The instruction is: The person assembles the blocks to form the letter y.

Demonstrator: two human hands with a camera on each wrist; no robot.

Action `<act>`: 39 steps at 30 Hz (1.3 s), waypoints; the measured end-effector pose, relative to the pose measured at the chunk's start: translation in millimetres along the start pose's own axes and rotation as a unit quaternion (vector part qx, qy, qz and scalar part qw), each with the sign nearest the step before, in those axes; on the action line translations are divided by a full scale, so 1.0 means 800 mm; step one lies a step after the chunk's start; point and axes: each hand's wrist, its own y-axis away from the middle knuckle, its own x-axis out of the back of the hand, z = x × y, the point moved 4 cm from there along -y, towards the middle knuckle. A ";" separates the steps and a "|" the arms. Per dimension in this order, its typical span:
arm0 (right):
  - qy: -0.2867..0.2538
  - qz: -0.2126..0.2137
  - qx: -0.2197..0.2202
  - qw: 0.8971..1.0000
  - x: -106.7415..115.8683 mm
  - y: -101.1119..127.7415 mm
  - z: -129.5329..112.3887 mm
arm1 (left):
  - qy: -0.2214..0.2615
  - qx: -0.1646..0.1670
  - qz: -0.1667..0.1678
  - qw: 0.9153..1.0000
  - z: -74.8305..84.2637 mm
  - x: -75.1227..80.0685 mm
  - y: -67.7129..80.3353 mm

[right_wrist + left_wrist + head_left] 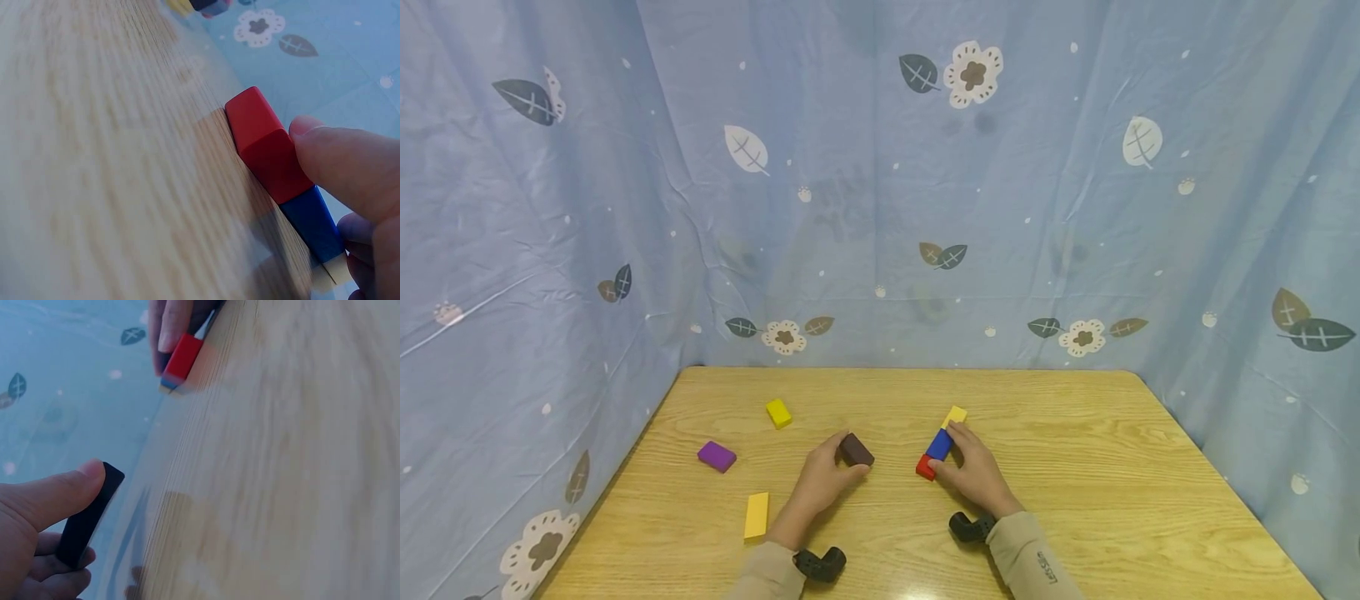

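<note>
My left hand [824, 475] pinches a dark brown block [857, 450] between thumb and fingers. In the left wrist view, that block [90, 515] is tilted, with the thumb at its upper end and fingers at its lower end. To the right, a red block [926, 467], a blue block [938, 445] and a pale yellow block [954, 416] lie end to end in a slanting row. My right hand [976, 471] rests along the row's right side. Its thumb touches the red block [265, 147], and its other fingers are beside the blue block [312, 222] and the pale yellow one.
On the left part of the wooden table [1075, 450] lie a bright yellow block [778, 413], a purple block [717, 456] and an orange-yellow block [756, 517]. A blue patterned curtain [880, 208] hangs behind the table and along both sides.
</note>
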 end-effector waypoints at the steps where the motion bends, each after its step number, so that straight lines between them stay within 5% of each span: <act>1: 0.000 -0.001 -0.001 1.000 0.000 0.000 0.000 | 0.000 0.000 0.000 1.000 0.001 -0.002 -0.001; 39: -0.006 -0.001 0.002 1.000 0.004 -0.001 -0.007 | 0.031 0.006 0.005 0.999 0.033 -0.061 -0.018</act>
